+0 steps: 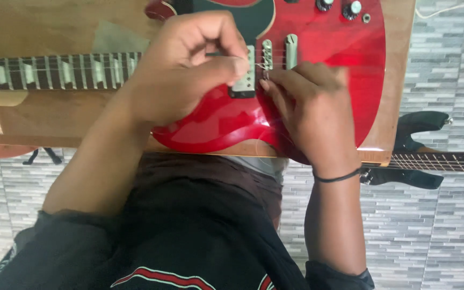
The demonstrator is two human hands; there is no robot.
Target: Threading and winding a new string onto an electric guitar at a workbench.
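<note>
Centre frame: left hand (183, 70) pinching thin wire string (261, 66), right hand (310, 107) fingertips closed at silver bridge (267, 53) of glossy red electric guitar (328, 53) on wooden desk (49, 115); steady tension advisable.

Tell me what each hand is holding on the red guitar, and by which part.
Both hands pinch a thin guitar string at the bridge of the red guitar: left hand from the neck side, right hand just below. The exact grip cannot be told.

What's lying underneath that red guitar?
The red electric guitar rests on a wooden tabletop, bare beside its neck. The body and both hands cover the surface directly beneath.
</note>
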